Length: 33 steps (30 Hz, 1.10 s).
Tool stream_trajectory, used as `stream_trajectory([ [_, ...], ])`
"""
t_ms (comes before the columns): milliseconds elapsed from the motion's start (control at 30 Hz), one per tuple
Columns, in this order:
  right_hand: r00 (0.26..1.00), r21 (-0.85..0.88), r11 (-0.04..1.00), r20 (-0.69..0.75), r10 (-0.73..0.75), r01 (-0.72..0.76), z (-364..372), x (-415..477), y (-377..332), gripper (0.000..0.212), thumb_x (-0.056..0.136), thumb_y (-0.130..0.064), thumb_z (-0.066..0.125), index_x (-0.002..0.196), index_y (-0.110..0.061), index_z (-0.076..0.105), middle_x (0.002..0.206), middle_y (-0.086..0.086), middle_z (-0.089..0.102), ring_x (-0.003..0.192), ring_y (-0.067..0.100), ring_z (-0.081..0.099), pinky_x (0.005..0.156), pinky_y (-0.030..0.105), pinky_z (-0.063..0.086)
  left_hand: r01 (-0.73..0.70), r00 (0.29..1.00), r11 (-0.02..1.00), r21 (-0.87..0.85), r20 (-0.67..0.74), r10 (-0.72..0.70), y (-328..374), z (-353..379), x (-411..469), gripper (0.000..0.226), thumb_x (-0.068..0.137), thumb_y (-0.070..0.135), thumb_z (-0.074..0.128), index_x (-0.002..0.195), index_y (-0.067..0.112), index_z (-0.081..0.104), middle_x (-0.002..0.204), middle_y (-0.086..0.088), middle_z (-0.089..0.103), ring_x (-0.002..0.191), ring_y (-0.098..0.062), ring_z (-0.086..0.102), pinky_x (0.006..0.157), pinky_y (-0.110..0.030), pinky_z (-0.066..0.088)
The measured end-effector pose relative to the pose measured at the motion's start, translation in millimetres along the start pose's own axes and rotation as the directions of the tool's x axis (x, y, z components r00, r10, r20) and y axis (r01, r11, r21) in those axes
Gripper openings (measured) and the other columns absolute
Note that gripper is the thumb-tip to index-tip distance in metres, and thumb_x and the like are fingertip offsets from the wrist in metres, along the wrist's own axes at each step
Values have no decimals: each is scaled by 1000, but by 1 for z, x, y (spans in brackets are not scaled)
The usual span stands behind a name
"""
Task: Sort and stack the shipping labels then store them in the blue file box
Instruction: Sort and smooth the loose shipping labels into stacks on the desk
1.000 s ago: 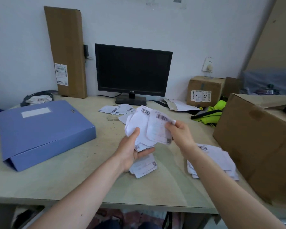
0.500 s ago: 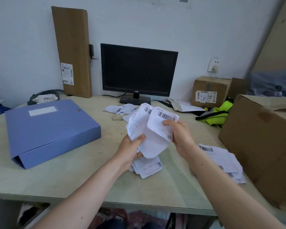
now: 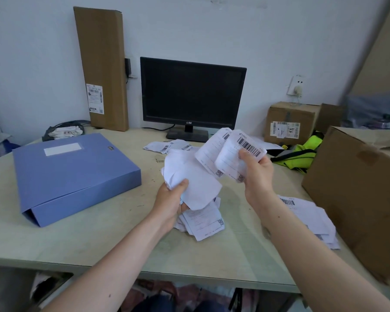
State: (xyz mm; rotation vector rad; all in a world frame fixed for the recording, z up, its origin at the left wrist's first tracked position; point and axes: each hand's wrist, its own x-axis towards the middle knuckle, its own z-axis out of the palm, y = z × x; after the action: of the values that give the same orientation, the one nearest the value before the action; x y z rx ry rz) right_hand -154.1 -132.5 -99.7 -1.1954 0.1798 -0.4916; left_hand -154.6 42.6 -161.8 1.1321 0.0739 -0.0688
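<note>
1. A second ago our hands met over the middle of the worktop (image 3: 122, 239), the right fingers at the top sheet of the bunch. Now the right hand (image 3: 258, 174) has drawn off to the right and lifted what look like two barcode labels (image 3: 239, 154) away. In this view their lower corner still overlaps the bunch, so we cannot tell whether they touch it.
2. The right hand pinches those labels, thumb on the printed face just under the barcode and fingers hidden behind. The left hand (image 3: 169, 199) grips the crumpled bunch (image 3: 189, 174), thumb pressed on its front. Its other fingers curl out of sight behind the paper.
3. Other labels are spread about:
   - A loose pile (image 3: 203, 221) lies under the left hand, nearer the front edge.
   - A flatter stack (image 3: 309, 215) lies by the right edge, against the large cardboard box (image 3: 358, 199).
   - A few scattered labels (image 3: 164, 146) lie towards the back edge, by the monitor (image 3: 193, 95).
4. The blue file box (image 3: 72, 174) lies flat and closed on the left side of the worktop, well apart from both hands.
5. We judge that the sorting is still early. The labels just pulled off probably belong on one of the piles, most likely the right-hand stack, and the bunch is still thick. Nothing is ready for storing, and the box will need opening first.
</note>
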Motion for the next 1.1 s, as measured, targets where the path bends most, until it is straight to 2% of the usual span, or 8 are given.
stream_trajectory([
  [233,998,-41,997,13,66,-66,0,-2,10,9,90,-7,63,96,-13,64,89,2,70,73,16,66,45,21,49,-94,973,986,-139,-222,61,9,-13,6,19,96,10,54,112,21,57,106,1,66,90,-14,65,66,-30,54],
  [333,993,-265,963,90,73,-47,-1,-3,18,12,86,-2,62,90,-14,63,83,1,66,73,17,60,48,20,47,-125,961,980,-155,-263,81,13,-18,8,31,96,11,54,125,20,54,115,0,65,96,-15,65,68,-31,56],
  [500,957,-621,784,236,168,15,-2,-15,51,14,82,-8,67,92,-17,64,92,5,69,88,28,68,79,41,56,-195,944,963,-186,-302,132,22,-17,9,23,95,11,55,109,28,55,106,10,64,92,-7,62,78,-34,55],
  [667,952,-762,599,307,-4,248,5,-18,63,86,67,-32,79,141,-36,35,128,-8,50,122,14,48,104,40,42,-159,959,979,-126,-254,123,23,-15,7,35,91,7,60,122,23,55,114,3,65,99,-14,64,83,-39,55],
  [733,858,-718,478,481,-184,505,6,-20,56,97,69,-28,77,149,-34,22,147,-7,34,137,13,30,111,34,32,-129,972,985,-115,-212,103,23,-11,5,34,90,4,60,120,21,56,112,1,66,95,-14,65,71,-32,57],
  [833,626,-595,197,730,-274,779,11,-22,52,90,72,-29,73,149,-30,28,157,-3,24,145,18,21,115,36,24,-70,994,992,-108,-94,60,22,-5,2,26,92,1,56,112,16,61,108,-5,69,92,-20,67,67,-34,56],
  [967,505,-527,39,786,-357,849,10,-12,57,55,71,-17,77,123,-28,63,145,2,47,139,26,36,110,42,30,42,997,990,-132,68,-33,22,4,-3,27,97,11,48,120,11,61,113,-11,68,99,-24,64,86,-42,50],
  [1100,583,-530,253,673,-455,809,11,-13,39,36,73,-2,71,96,-29,75,94,-16,72,92,10,65,84,36,51,91,971,995,-39,224,-80,25,4,-6,42,99,49,32,113,21,59,109,-4,70,104,-16,59,96,-37,36],
])
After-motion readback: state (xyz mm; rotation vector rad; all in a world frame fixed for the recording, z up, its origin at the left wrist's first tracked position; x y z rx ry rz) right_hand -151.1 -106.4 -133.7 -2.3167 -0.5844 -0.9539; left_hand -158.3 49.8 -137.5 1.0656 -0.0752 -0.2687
